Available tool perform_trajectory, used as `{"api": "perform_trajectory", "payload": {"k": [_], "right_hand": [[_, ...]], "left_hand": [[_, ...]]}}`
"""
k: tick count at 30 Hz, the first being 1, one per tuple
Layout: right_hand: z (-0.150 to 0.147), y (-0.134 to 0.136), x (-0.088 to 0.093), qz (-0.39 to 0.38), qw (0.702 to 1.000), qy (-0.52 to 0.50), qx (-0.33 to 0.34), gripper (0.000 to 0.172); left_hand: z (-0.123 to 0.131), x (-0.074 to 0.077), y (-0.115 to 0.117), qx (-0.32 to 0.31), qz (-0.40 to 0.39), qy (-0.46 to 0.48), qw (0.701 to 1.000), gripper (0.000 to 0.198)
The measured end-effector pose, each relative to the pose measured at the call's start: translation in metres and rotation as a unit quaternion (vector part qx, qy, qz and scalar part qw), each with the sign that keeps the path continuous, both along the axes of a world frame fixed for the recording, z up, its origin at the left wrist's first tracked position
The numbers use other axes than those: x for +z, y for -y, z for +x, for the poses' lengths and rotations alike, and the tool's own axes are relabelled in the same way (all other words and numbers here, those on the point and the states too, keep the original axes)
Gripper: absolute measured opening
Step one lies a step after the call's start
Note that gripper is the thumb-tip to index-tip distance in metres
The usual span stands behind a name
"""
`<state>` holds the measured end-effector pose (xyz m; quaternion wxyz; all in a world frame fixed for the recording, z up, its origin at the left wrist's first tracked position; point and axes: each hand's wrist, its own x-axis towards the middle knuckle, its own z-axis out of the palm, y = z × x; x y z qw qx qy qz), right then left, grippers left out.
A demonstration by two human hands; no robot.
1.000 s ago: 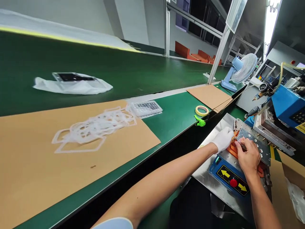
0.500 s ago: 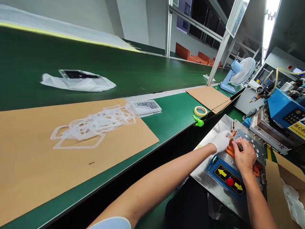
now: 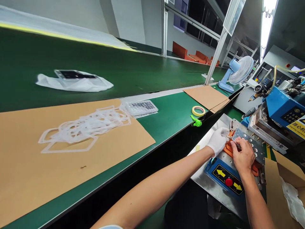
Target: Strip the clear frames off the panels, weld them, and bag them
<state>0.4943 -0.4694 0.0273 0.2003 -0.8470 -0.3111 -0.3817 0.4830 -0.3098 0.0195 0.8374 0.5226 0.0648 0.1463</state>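
White-gloved left hand and bare right hand curled at the perforated steel plate over the orange rubber sheet, grip unclear; sheet looks light and floppy, best taken by its exposed edge.

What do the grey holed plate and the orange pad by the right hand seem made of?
The grey perforated metal plate looks like dull machined steel or aluminium, with bolts along it. The orange pad looks like matte silicone rubber from its soft, even surface, though that's uncertain.
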Motion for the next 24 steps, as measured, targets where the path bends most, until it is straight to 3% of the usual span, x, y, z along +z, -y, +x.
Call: {"api": "perform_trajectory", "payload": {"k": [5,9,18,24], "right_hand": [[0.000,0.000,0.000,0.002,1.000,-0.002,-0.002,0.029],[-0.001,0.000,0.000,-0.004,1.000,-0.004,-0.004,0.029],[-0.002,-0.002,0.002,0.003,1.000,-0.001,0.008,0.028],[-0.003,-0.001,0.003,0.000,1.000,-0.001,0.013,0.028]], "left_hand": [[0.001,-0.005,0.007,0.038,-0.051,0.007,0.998,0.041],[0.006,-0.005,0.009,0.053,-0.046,0.003,0.998,0.034],[0.009,0.012,0.001,0.068,0.101,-0.008,0.992,0.020],[0.000,0.008,-0.002,0.046,0.199,-0.014,0.979,0.017]]}}
